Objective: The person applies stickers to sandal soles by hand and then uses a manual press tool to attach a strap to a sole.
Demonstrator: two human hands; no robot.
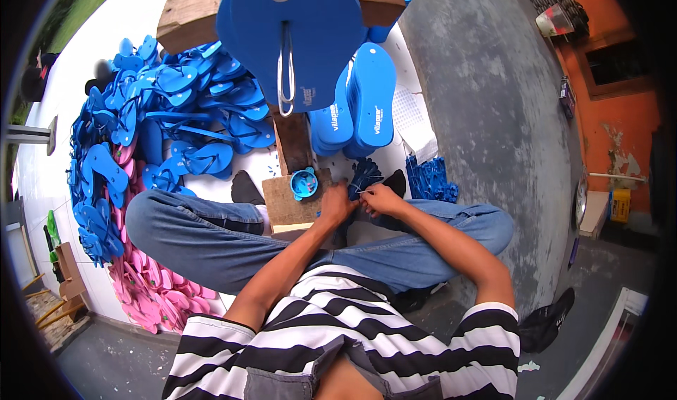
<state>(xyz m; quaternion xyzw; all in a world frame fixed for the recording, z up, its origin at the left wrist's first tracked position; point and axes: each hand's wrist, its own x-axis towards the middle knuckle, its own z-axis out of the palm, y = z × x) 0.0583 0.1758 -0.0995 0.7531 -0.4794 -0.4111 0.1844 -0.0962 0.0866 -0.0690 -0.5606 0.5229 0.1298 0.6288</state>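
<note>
A bundle of dark blue flip-flop straps [365, 173] lies low between my legs. My left hand [338, 202] is closed round its near part. Beside it, the fingers of my right hand [381, 200] pinch a thin whitish tie [362, 192] at the bundle. Left of my hands, a small blue cup [312, 174] with small blue pieces in it rests on the wooden base [278, 199] of a stand. Above, a blue sole [247, 40] lies on top of the stand, with a long metal loop [285, 75] sticking out of it.
Stacked blue soles [374, 97] stand beyond my hands, and more blue straps [431, 180] lie to their right. A big heap of blue flip-flops [176, 79] spreads at the left, with pink flip-flops [159, 294] nearer me. A grey ledge [486, 118] runs along the right.
</note>
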